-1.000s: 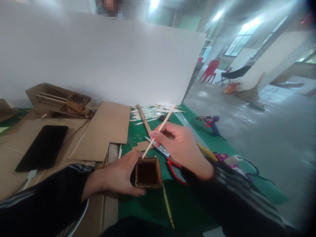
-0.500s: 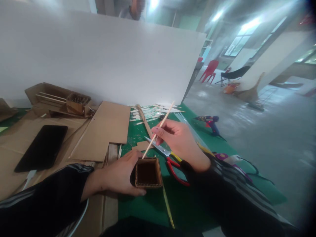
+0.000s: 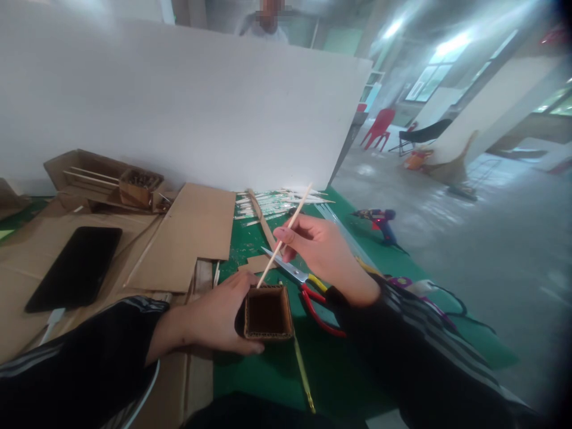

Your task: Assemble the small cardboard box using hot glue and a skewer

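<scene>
My left hand point(image 3: 223, 313) is wrapped round the left side of a small square cardboard box point(image 3: 269, 338), its open top facing me and its inside dark. Between the thumb and fingers of my right hand point(image 3: 313, 244) is a thin wooden stick point(image 3: 291, 221). The stick slants, its lower end at the box's far left corner; whether it touches the rim I cannot tell. Just under my right hand lies a pair of scissors point(image 3: 308, 286) with red and yellow handles, blades partly spread. A thin yellowish strip point(image 3: 302, 375) lies beside the box.
Cardboard sheets point(image 3: 192, 226) and a black phone point(image 3: 75, 268) with a cable cover the left side. Several pale sticks point(image 3: 277, 202) lie before a white partition point(image 3: 187, 107). A glue gun point(image 3: 382, 223) rests at right. A person point(image 3: 270, 27) is behind the partition.
My hands, the box and the stick look almost unmoved. The person behind the partition has shifted to the right.
</scene>
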`<state>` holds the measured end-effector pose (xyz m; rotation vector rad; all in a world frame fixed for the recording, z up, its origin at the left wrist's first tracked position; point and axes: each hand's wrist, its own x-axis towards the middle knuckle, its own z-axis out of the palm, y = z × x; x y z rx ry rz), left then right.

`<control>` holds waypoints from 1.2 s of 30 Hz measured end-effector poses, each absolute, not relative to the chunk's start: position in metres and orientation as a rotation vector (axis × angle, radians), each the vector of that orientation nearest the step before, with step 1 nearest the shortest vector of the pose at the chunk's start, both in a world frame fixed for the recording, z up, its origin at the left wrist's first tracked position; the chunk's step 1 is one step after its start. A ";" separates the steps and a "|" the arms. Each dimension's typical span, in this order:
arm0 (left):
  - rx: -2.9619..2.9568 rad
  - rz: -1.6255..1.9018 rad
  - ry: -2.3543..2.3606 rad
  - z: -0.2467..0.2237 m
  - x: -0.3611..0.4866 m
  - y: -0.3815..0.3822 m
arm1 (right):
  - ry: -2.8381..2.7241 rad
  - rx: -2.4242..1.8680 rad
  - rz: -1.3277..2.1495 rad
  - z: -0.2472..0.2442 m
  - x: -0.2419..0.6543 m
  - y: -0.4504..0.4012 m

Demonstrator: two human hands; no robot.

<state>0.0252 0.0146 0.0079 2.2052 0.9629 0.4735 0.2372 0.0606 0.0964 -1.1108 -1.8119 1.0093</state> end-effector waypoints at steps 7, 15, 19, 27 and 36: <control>2.208 0.499 0.936 0.005 0.024 0.015 | -1.836 -1.182 1.167 0.091 0.236 0.070; 2.184 0.496 0.972 0.006 0.025 0.014 | -1.740 -1.054 1.028 0.097 0.236 0.061; 2.192 0.475 0.958 0.007 0.025 0.014 | -1.758 -1.034 1.006 0.095 0.237 0.059; 2.217 0.483 0.949 0.003 0.023 0.014 | -1.772 -1.032 0.961 0.096 0.234 0.055; 2.210 0.490 0.951 0.004 0.025 0.013 | -1.800 -1.058 0.982 0.095 0.234 0.057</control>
